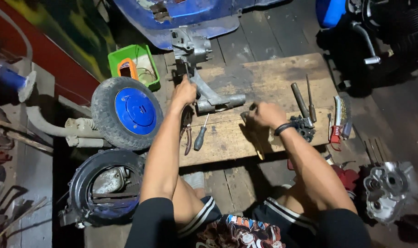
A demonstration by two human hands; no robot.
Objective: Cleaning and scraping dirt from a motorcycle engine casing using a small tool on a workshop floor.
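A grey metal engine arm casting [209,94] lies on a wooden board [273,78] in front of me. My left hand [185,91] grips its left side, near a dark shaft. My right hand [266,115] is closed around a small dark tool whose tip points at the end of the casting. A screwdriver with a black handle [200,137] and red-handled pliers [188,133] rest on the board below my left hand.
A small wheel with a blue hub [127,112] and a black round cover [103,186] lie at left. A green tray [134,64] sits behind. Steel punches [303,101], a sprocket [304,127], a wire brush [340,117] and an engine case [389,188] lie at right.
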